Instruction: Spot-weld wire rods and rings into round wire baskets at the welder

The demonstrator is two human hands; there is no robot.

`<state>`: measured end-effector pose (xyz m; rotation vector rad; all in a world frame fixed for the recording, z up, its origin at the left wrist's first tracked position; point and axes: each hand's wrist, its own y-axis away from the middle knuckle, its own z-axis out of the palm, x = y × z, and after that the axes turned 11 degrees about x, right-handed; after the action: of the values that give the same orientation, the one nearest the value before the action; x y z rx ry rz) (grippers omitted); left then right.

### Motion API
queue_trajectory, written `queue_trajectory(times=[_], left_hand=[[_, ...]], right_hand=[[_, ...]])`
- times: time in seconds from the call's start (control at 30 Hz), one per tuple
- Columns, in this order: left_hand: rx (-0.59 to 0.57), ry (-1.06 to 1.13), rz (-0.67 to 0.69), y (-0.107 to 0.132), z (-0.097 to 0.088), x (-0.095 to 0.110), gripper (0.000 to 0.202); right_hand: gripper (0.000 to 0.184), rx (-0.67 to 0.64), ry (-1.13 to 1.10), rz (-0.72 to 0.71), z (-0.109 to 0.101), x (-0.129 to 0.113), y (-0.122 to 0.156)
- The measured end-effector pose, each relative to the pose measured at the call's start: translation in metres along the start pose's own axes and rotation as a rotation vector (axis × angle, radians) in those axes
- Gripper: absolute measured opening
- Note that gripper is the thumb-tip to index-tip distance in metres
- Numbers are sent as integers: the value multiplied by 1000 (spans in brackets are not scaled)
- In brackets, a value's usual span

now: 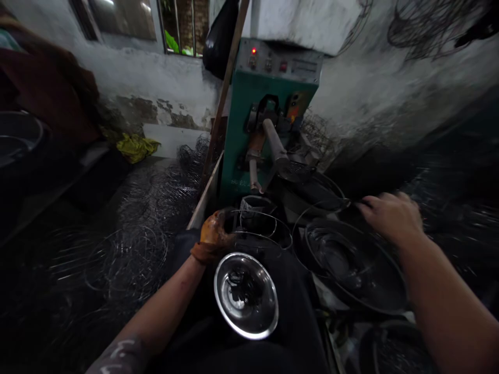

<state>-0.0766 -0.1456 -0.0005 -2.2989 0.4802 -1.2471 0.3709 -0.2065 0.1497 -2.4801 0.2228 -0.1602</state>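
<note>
My left hand [212, 236] wears a worn orange glove and is closed around the edge of a wire ring [259, 226] just above a shiny steel bowl [246, 295] that rests on a dark cloth on my lap. My right hand [390, 215] is bare and reaches out over a stack of round wire mesh guards [351, 265], fingers curled down onto the wire at the pile's far rim. Motion smears those fingers. A green welding machine [268, 114] with a grey horizontal arm [275, 143] stands straight ahead.
Heaps of tangled wire rings [132, 249] cover the floor at left. A wooden board [205, 200] edges the machine's left side. More wire guards hang on the wall at upper right [424, 23]. A yellow rag [136, 146] lies by the back wall.
</note>
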Motion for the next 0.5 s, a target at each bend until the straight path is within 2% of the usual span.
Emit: queue_trajectory(times=[0.13, 0.27, 0.33, 0.4, 0.5], left_hand=[[-42, -21, -34, -1, -1, 3, 68], [-70, -44, -52, -2, 1, 5, 67], [-75, -44, -55, -2, 2, 5, 64], [-82, -31, -61, -3, 4, 6, 64], [-81, 16, -40, -2, 5, 11, 72]], right_hand=[[17, 51, -52, 52, 5, 15, 0], [11, 25, 46, 171, 9, 37, 5], [11, 62, 66, 206, 11, 39, 13], [17, 115, -8, 212, 18, 25, 28], [28, 105, -305, 126, 34, -29, 56]])
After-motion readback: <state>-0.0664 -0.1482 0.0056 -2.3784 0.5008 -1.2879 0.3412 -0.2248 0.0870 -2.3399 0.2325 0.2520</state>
